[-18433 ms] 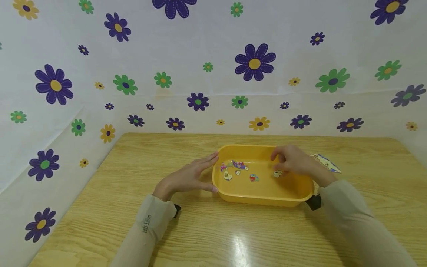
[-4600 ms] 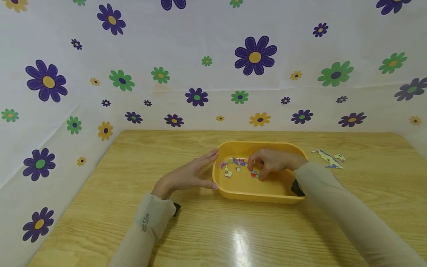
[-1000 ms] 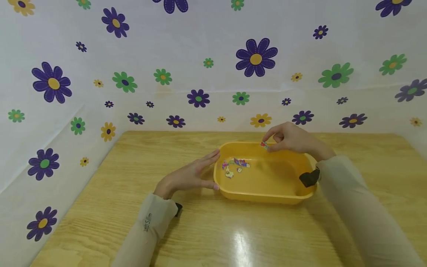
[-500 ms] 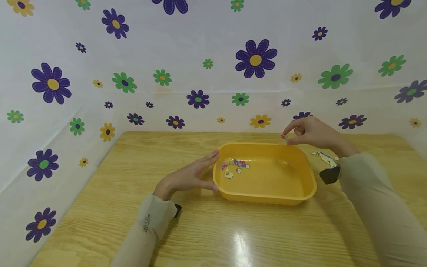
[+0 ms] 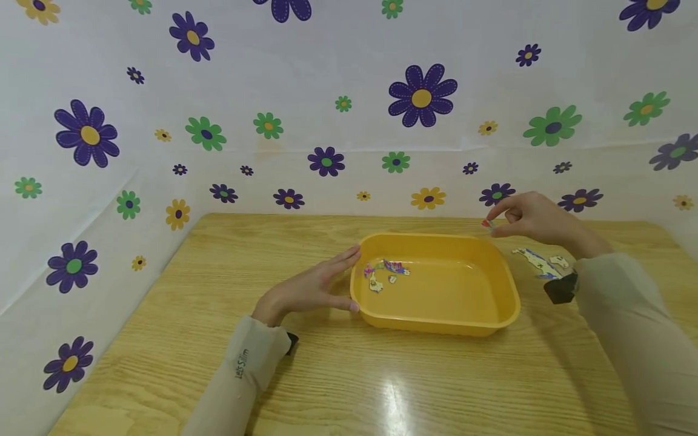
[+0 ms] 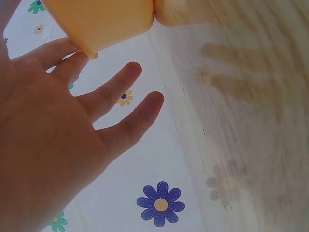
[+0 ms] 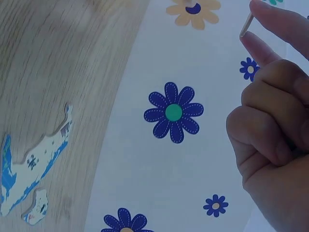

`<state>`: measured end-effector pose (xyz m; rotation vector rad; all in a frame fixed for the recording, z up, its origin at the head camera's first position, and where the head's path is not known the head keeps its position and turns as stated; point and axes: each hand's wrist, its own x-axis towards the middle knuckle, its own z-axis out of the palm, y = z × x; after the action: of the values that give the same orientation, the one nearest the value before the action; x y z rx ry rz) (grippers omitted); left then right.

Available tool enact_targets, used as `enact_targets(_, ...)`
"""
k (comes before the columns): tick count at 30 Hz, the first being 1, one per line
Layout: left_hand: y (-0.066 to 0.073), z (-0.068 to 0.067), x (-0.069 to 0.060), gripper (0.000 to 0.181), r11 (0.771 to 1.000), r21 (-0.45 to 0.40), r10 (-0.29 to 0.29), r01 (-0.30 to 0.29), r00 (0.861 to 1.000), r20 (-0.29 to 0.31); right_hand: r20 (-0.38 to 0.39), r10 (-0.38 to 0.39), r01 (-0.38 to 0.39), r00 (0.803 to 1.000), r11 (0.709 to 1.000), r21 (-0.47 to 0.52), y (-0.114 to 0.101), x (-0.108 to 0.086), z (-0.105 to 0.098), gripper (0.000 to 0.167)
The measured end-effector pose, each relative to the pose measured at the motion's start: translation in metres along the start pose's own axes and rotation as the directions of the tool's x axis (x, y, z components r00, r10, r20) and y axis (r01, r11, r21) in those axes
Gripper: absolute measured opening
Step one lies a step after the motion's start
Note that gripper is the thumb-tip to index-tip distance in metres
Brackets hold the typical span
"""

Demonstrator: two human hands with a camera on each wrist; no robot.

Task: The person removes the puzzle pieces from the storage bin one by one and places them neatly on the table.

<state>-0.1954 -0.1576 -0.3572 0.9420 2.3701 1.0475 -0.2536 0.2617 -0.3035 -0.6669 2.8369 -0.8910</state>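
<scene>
Thumb and index finger of my right hand pinch a small red and teal puzzle piece above the far right corner of the yellow tray. In the right wrist view that puzzle piece appears edge-on, with the other fingers of the hand curled. Spread fingers of my left hand touch the tray's left rim; the left wrist view shows them straight against the tray. Several puzzle pieces, cream, pink and purple, lie at the tray's left end.
On the wooden table, right of the tray, lie a long cream and blue puzzle piece and a smaller cream puzzle piece. Behind the table stands a white flowered cloth.
Earlier, a small cream piece went from the tray to the table at right. The red and teal piece has since been lifted out and carried right. My left hand has stayed put.
</scene>
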Motion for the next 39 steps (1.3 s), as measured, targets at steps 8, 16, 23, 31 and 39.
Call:
enact_targets(8,0.001,0.0,0.001,0.098,1.0,0.008,-0.024,0.024,1.0,-0.001,0.018,0.082,-0.081,0.996,0.995,-0.061,0.007,-0.003,-0.001,0.028)
enact_targets(16,0.001,0.002,0.0,0.097,1.0,0.004,-0.026,0.026,1.0,0.006,0.028,0.091,-0.089,0.995,0.993,-0.071,0.02,-0.009,0.001,0.033)
enact_targets(23,0.001,0.003,0.0,0.097,1.0,-0.003,-0.026,0.026,1.0,-0.001,0.041,0.122,-0.12,0.992,0.992,-0.048,0.031,-0.018,0.003,0.038)
enact_targets(31,-0.001,0.002,0.002,0.098,1.0,0.01,-0.018,0.018,1.0,0.011,0.04,0.139,-0.135,0.989,0.987,-0.085,0.043,-0.023,0.006,0.037)
enact_targets(39,-0.001,0.0,0.001,0.099,0.999,0.011,-0.033,0.033,0.999,0.008,0.046,0.14,-0.133,0.989,0.982,-0.131,0.051,-0.028,0.008,0.034)
